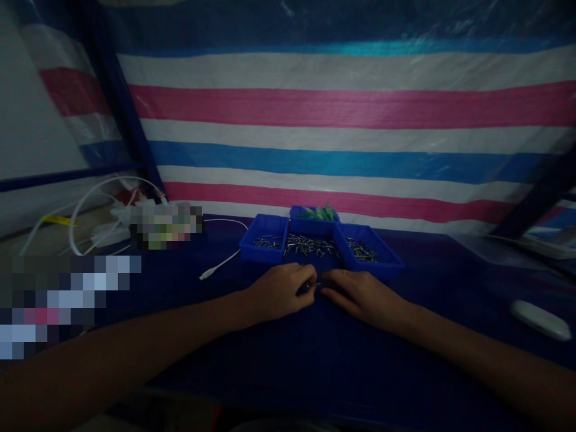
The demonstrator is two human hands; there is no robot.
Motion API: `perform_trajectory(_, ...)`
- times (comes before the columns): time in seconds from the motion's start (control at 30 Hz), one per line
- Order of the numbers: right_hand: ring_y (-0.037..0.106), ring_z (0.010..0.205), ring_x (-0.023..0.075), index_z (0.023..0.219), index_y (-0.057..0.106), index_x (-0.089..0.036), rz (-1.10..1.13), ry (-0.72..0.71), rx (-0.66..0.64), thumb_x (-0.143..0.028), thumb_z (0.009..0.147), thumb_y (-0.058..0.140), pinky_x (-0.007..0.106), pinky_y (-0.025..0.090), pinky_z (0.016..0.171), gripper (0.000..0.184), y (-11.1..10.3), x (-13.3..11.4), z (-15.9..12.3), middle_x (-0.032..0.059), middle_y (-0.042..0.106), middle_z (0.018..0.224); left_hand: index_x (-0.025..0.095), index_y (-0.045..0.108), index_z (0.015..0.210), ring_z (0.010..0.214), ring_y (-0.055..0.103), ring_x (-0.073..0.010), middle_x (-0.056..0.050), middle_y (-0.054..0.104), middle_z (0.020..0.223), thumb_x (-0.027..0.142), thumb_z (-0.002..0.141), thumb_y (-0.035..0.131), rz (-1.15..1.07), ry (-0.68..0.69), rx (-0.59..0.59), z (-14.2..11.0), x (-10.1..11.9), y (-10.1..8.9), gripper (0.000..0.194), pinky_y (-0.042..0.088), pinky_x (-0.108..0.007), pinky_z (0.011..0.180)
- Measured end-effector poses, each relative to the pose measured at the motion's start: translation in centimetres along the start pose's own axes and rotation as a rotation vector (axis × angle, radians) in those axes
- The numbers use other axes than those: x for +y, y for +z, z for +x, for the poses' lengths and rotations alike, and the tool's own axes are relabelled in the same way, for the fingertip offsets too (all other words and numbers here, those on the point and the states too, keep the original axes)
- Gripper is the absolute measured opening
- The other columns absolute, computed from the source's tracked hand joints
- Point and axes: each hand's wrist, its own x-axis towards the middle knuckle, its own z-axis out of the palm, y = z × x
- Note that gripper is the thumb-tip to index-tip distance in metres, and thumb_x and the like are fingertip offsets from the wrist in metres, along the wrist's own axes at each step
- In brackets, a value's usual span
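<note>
My left hand [281, 291] and my right hand [360, 294] meet on the dark blue table [315, 360], just in front of the trays. Both are closed, fingertips pinched together on a small dark metal part [310, 285] between them. Behind the hands stand blue plastic trays: a left tray [264, 240] with small metal pins, a middle pile of silver pins [310, 245], a right tray [369, 252] with more pins, and a back tray [315, 215] with green pieces.
A white cable end [211, 271] lies left of the trays. White cords and a power strip [112, 225] sit at the far left. A white oblong object [540, 319] rests at the right. A striped tarp [342, 120] hangs behind.
</note>
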Motion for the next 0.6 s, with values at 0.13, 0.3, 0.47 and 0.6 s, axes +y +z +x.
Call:
perform_trajectory(0.13,0.059,0.069,0.0146,0.093,0.053,-0.018,-0.049,-0.032,-0.001,-0.025,0.091,0.039,0.026,0.043,0.062,0.016,0.11,0.25,-0.05,0.0035,0.06,0.079,0.017,0.051,0.083,0.077,0.054,-0.0135,0.0,0.056,0.078,0.018,0.082,0.049,0.062,0.042,-0.033,0.1,-0.08,0.03,0.003,0.041,-0.023,0.069)
perform_trajectory(0.3,0.057,0.066,0.0137,0.089,0.052,-0.017,-0.094,-0.056,-0.005,-0.024,0.092,0.038,0.025,0.042,0.061,0.016,0.15,0.45,-0.11,0.0028,0.057,0.076,0.016,0.053,0.084,0.079,0.054,-0.0134,-0.001,0.057,0.079,0.019,0.084,0.049,0.075,0.067,-0.037,0.23,-0.03,0.05,0.005,0.041,-0.024,0.072)
perform_trajectory(0.47,0.055,0.063,0.0132,0.084,0.051,-0.017,-0.119,-0.089,0.003,-0.025,0.092,0.036,0.025,0.041,0.058,0.019,0.2,0.43,-0.09,0.0026,0.055,0.074,0.017,0.053,0.089,0.076,0.054,-0.0124,0.0,0.057,0.081,0.021,0.086,0.048,0.026,0.038,-0.026,0.09,0.1,0.22,0.007,0.042,-0.023,0.07)
perform_trajectory(0.6,0.054,0.061,0.0128,0.084,0.05,-0.017,-0.119,-0.077,0.013,-0.023,0.092,0.035,0.024,0.04,0.057,0.018,0.23,0.38,-0.03,0.0022,0.055,0.072,0.017,0.053,0.089,0.077,0.055,-0.0139,-0.001,0.058,0.081,0.023,0.085,0.049,0.07,-0.01,-0.018,0.07,0.04,0.18,0.009,0.042,-0.025,0.07)
